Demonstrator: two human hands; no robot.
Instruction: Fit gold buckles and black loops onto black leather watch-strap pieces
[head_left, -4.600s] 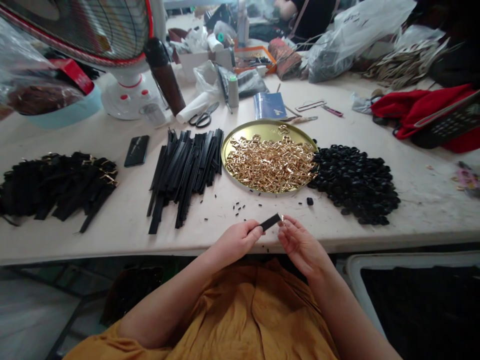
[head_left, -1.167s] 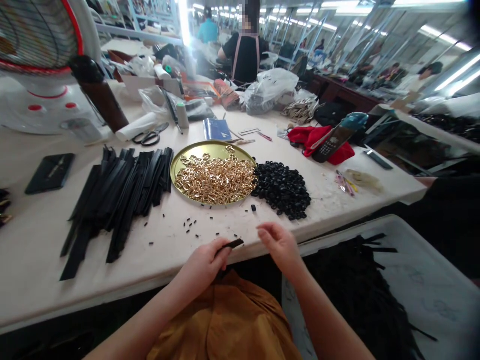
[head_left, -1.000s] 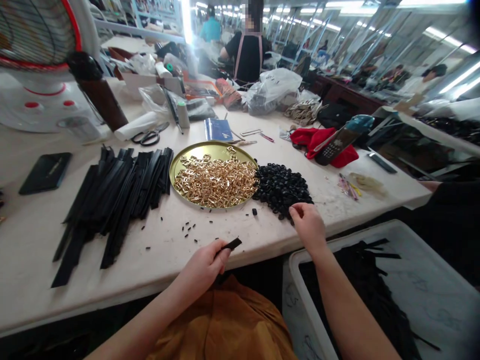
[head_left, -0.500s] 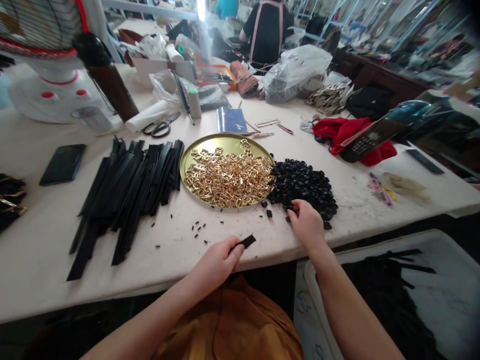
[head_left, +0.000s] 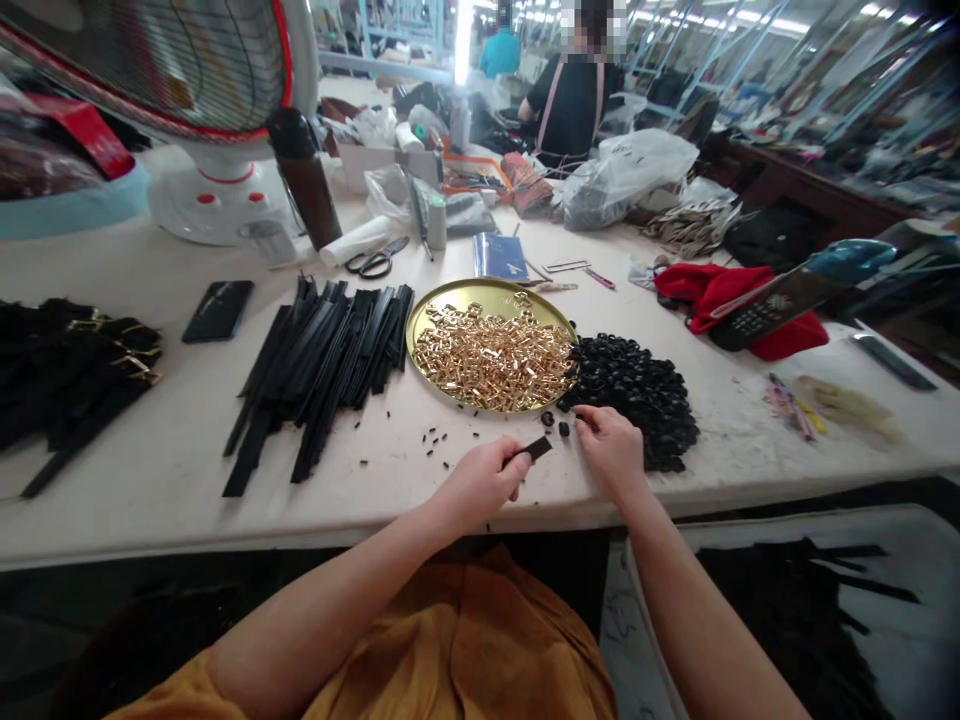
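My left hand (head_left: 487, 482) is closed on a black strap (head_left: 538, 448), whose flat end sticks out past the thumb towards the right. Just across from it, my right hand (head_left: 611, 450) has its fingers pinched together at the near left side of a heap of small black loops (head_left: 637, 385). Something dark shows at those fingertips, too small to make out. A loose black loop (head_left: 564, 429) lies close to them. Behind both hands, a round gold tray (head_left: 450, 293) holds a pile of small gold metal buckles (head_left: 495, 360). Many black straps (head_left: 322, 360) lie left of the tray.
At the far left are black straps with gold buckles (head_left: 82, 370) and a phone (head_left: 217, 310). Scissors (head_left: 377, 260), a blue booklet (head_left: 500, 257) and a bottle (head_left: 304, 185) lie or stand behind. A white bin (head_left: 922, 560) with black strips is below right.
The view has swung left, showing more of the left side of the table. My right hand has drawn back from the black heap to its near left edge, closer to the strap in my left hand.
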